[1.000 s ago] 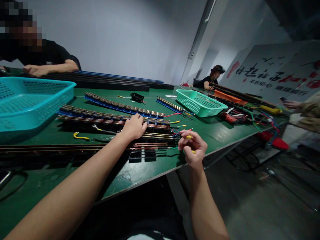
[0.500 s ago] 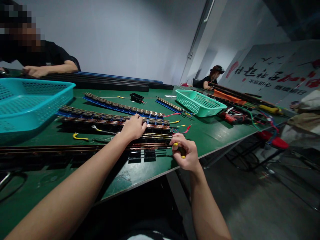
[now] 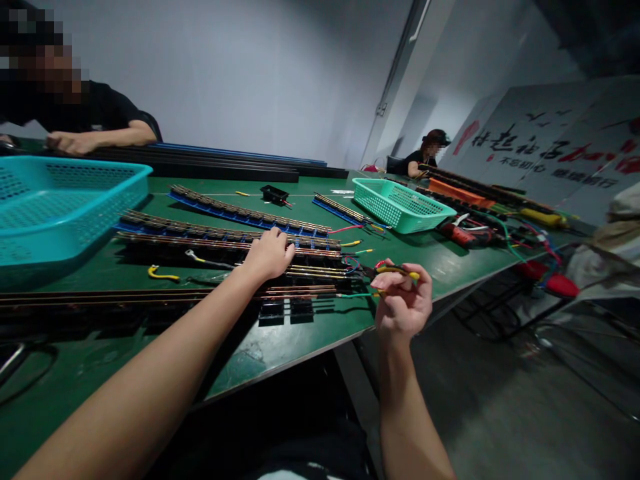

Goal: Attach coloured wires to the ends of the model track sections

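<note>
My left hand [image 3: 270, 255] lies over a strip of copper-coloured rails on black and blue holders [image 3: 225, 238], its fingers curled across the far side. My right hand [image 3: 406, 303] is closed around yellow-handled pliers [image 3: 395, 269], whose dark jaws point left towards the wires at the strip ends. A red-and-blue wire bundle [image 3: 353, 265] sits close to the jaws. Just below, a green wire [image 3: 355, 295] runs from a nearer long rail strip [image 3: 165, 295] to the right hand; its end is partly hidden by the fingers.
A blue basket [image 3: 75, 220] stands left, a green basket [image 3: 400, 203] at the back right beside a red power tool [image 3: 465, 235]. A small black box [image 3: 274, 194] and a yellow-sleeved lead [image 3: 163, 273] lie on the green table [image 3: 300, 340]. Two people sit across the table.
My right hand has moved right and slightly up from the strip ends, with the pliers now turned into view. The green wire by it shows more. My left hand stays in place.
</note>
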### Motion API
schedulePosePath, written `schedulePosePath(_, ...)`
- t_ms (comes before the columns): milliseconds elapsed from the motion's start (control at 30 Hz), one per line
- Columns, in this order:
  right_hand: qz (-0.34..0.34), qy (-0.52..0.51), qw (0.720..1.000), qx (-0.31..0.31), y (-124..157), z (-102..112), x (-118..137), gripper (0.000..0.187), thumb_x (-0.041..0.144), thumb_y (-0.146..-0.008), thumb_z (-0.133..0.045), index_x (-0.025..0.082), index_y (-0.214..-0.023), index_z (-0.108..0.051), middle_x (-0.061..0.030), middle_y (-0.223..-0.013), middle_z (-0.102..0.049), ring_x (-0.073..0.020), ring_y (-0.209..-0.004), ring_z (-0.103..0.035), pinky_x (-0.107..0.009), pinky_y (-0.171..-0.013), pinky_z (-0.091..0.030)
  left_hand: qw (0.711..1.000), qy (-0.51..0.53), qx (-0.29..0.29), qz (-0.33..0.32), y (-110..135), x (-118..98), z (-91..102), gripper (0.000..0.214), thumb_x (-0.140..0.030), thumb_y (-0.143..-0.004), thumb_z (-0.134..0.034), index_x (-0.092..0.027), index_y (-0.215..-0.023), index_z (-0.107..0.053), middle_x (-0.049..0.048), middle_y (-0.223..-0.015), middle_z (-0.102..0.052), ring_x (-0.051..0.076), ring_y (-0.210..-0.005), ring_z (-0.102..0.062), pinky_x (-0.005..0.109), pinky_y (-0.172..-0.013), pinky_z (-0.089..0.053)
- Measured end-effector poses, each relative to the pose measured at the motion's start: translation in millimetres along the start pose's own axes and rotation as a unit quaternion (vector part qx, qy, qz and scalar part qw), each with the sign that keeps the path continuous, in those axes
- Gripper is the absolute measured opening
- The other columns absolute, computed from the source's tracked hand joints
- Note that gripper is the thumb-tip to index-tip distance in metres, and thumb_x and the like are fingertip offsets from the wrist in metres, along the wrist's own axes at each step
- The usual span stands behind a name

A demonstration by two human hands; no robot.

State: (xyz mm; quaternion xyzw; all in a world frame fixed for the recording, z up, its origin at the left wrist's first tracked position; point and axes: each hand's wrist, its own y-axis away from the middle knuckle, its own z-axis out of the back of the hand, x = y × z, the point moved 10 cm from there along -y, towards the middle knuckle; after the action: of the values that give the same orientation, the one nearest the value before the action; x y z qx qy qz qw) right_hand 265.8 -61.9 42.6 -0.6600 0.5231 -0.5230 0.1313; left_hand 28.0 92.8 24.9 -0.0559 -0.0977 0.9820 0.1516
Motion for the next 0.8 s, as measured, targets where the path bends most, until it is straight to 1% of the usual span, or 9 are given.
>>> schedulePosePath(67, 0.019, -0.004, 1.000, -0.009, 1, 2, 17, 0.047, 0.008, -0.060, -0.055, 0.025, -0.104, -0.060, 0.0090, -0.060, -0.064, -0.0139, -0.052, -0.060, -0.044, -0.084, -0.055, 1.000, 0.002, -0.001, -0.001, -1, 1, -0.9, 0.043, -0.036, -0.101, -0.033, -0.013, -0.119, -0.064, 0.0174, -0.133, -0.057, 0.031, -0.124, -0.055, 0.043, -0.099, -0.049)
schedulePosePath(133, 0.041, -0.006, 0.999, -0.005, 6, 3, 40, 0.045, 0.009, -0.062, -0.056, 0.024, -0.105, -0.062, 0.0082, -0.059, -0.063, -0.0148, -0.050, -0.059, -0.043, -0.079, -0.055, 1.000, 0.005, -0.003, -0.002, -2, 1, -1.7, 0.043, -0.036, -0.100, -0.033, -0.013, -0.119, -0.064, 0.0173, -0.133, -0.058, 0.031, -0.123, -0.055, 0.043, -0.099, -0.049)
schedulePosePath(200, 0.048, -0.006, 0.999, 0.013, 14, 1, 63, 0.042, 0.012, -0.068, -0.056, 0.024, -0.108, -0.063, 0.0073, -0.058, -0.063, -0.0153, -0.048, -0.058, -0.047, -0.084, -0.055, 1.000, 0.008, -0.002, -0.003, -3, 2, -2.8, 0.043, -0.036, -0.100, -0.033, -0.012, -0.119, -0.064, 0.0173, -0.133, -0.057, 0.032, -0.124, -0.055, 0.043, -0.099, -0.049)
schedulePosePath(300, 0.012, 0.002, 0.999, 0.037, 26, 0, 80, 0.040, 0.010, -0.073, -0.055, 0.024, -0.109, -0.064, 0.0069, -0.057, -0.062, -0.0159, -0.049, -0.058, -0.052, -0.092, -0.052, 1.000, 0.007, 0.005, -0.005, -4, 2, -4.3, 0.043, -0.037, -0.100, -0.033, -0.013, -0.118, -0.064, 0.0176, -0.134, -0.057, 0.032, -0.124, -0.055, 0.043, -0.098, -0.050)
schedulePosePath(367, -0.011, -0.004, 0.999, 0.045, 31, 0, 80, 0.040, 0.009, -0.073, -0.055, 0.024, -0.110, -0.064, 0.0061, -0.057, -0.062, -0.0158, -0.051, -0.059, -0.050, -0.093, -0.052, 1.000, 0.005, 0.009, -0.005, -4, 1, -4.5, 0.042, -0.037, -0.101, -0.033, -0.014, -0.117, -0.064, 0.0174, -0.135, -0.057, 0.032, -0.124, -0.055, 0.043, -0.098, -0.050)
schedulePosePath(433, -0.019, -0.019, 0.998, 0.053, 33, -2, 76, 0.041, 0.010, -0.073, -0.055, 0.023, -0.111, -0.065, 0.0054, -0.057, -0.063, -0.0152, -0.051, -0.058, -0.048, -0.090, -0.052, 1.000, 0.004, 0.010, -0.004, -3, 1, -3.8, 0.042, -0.036, -0.101, -0.033, -0.013, -0.117, -0.064, 0.0173, -0.135, -0.057, 0.031, -0.125, -0.055, 0.043, -0.098, -0.050)
schedulePosePath(600, -0.044, -0.062, 0.994, 0.077, 34, -14, 52, 0.041, 0.011, -0.071, -0.057, 0.023, -0.109, -0.066, 0.0065, -0.055, -0.061, -0.0144, -0.048, -0.057, -0.042, -0.077, -0.055, 1.000, 0.005, 0.007, -0.001, -2, 1, -2.1, 0.040, -0.037, -0.101, -0.033, -0.014, -0.116, -0.064, 0.0163, -0.133, -0.057, 0.030, -0.125, -0.055, 0.041, -0.099, -0.049)
schedulePosePath(667, -0.045, -0.073, 0.993, 0.079, 36, -17, 47, 0.039, 0.010, -0.072, -0.056, 0.023, -0.108, -0.066, 0.0072, -0.055, -0.061, -0.0134, -0.046, -0.056, -0.043, -0.079, -0.056, 1.000, 0.004, 0.006, 0.002, -2, 1, -1.8, 0.039, -0.037, -0.101, -0.034, -0.015, -0.115, -0.064, 0.0159, -0.133, -0.058, 0.030, -0.125, -0.055, 0.041, -0.099, -0.049)
schedulePosePath(800, -0.032, -0.070, 0.994, 0.079, 39, -18, 46, 0.035, 0.009, -0.074, -0.052, 0.023, -0.103, -0.065, 0.0097, -0.051, -0.057, -0.0112, -0.041, -0.053, -0.046, -0.086, -0.055, 1.000, 0.008, 0.007, 0.000, -2, 1, -1.7, 0.040, -0.036, -0.101, -0.033, -0.014, -0.115, -0.064, 0.0165, -0.132, -0.058, 0.030, -0.124, -0.055, 0.042, -0.099, -0.049)
